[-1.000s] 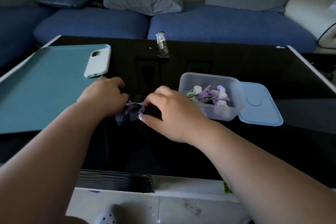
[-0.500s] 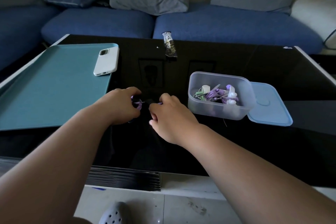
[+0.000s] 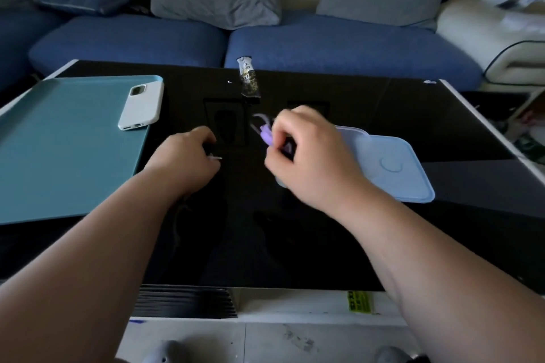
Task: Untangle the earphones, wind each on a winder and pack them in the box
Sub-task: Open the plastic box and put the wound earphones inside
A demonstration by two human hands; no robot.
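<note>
Head view: the right hand (image 3: 306, 156) is lifted above the black desk (image 3: 368, 244), fingers pinching a purple earphone (image 3: 266, 135) whose cable loops upward (blurred). The left hand (image 3: 187, 158) sits lower, fingers curled on a thin pale-tipped cord (image 3: 216, 158). The clear box (image 3: 352, 131) is mostly hidden behind the right hand, with its blue lid (image 3: 392, 165) beside it.

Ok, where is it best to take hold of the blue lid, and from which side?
Grip the lid at its right edge, coming from the right. It seems to lie flat on the table, so a straight pinch from above would likely slip; slide the fingers under the rim, thumb on top. Its left side is hidden behind the right hand.
</note>
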